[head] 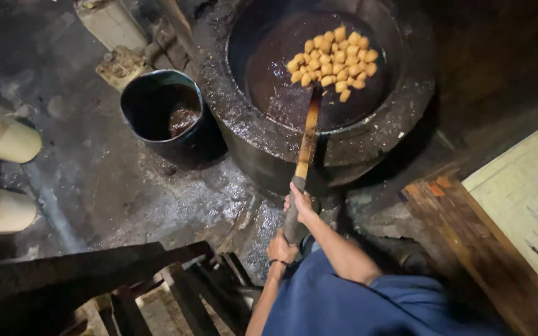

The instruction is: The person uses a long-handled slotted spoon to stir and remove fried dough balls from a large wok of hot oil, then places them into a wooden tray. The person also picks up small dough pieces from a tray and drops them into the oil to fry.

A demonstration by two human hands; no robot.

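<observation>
At the lower centre of the frame, the left hand [281,247] and, just above it, the right hand [299,202] both close around a long wooden paddle [308,134], reaching into a dark wok [269,134] of golden pieces [334,56], upper centre.

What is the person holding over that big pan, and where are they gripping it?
A long wooden paddle, gripped with both hands at its near end: right hand above, left hand below.
</observation>
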